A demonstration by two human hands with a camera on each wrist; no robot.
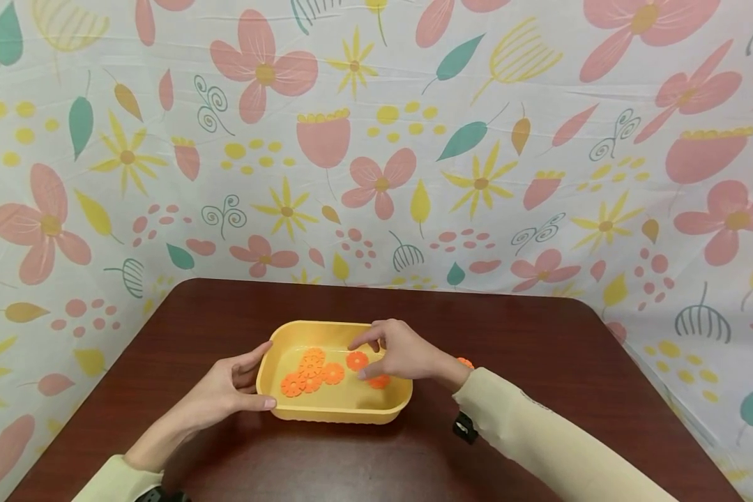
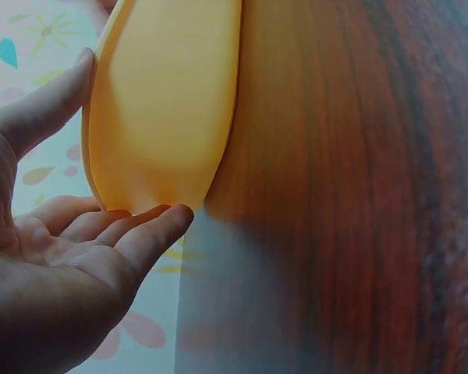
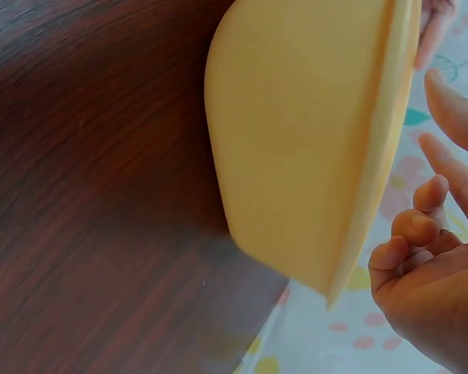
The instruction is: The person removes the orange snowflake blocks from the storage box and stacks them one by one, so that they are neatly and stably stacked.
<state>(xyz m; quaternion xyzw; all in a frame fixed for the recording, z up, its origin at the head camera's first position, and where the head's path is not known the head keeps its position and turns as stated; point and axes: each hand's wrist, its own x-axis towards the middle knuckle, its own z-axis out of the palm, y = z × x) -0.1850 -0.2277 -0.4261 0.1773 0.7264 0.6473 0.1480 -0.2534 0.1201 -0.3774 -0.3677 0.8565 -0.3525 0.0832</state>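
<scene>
A shallow yellow plastic basin (image 1: 335,416) sits on the table, with several orange notched plastic discs (image 1: 312,362) lying on its floor. My left hand (image 1: 216,394) grips the basin's left end, thumb at the near corner and fingers along the end wall. In the left wrist view its fingertips (image 2: 179,216) press against the basin wall (image 2: 168,101). My right hand (image 1: 408,352) hovers over the basin's right half, thumb and index finger spread apart with nothing between them. Beneath it lie an orange disc (image 1: 356,360) and another partly covered one (image 1: 379,381).
The dark reddish-brown table (image 1: 226,307) has rounded far corners. Behind it hangs a floral cloth (image 1: 376,139). Another orange piece (image 1: 465,362) shows on the table beyond my right wrist, mostly hidden by it. A black wrist device (image 1: 465,427) hangs at the right sleeve.
</scene>
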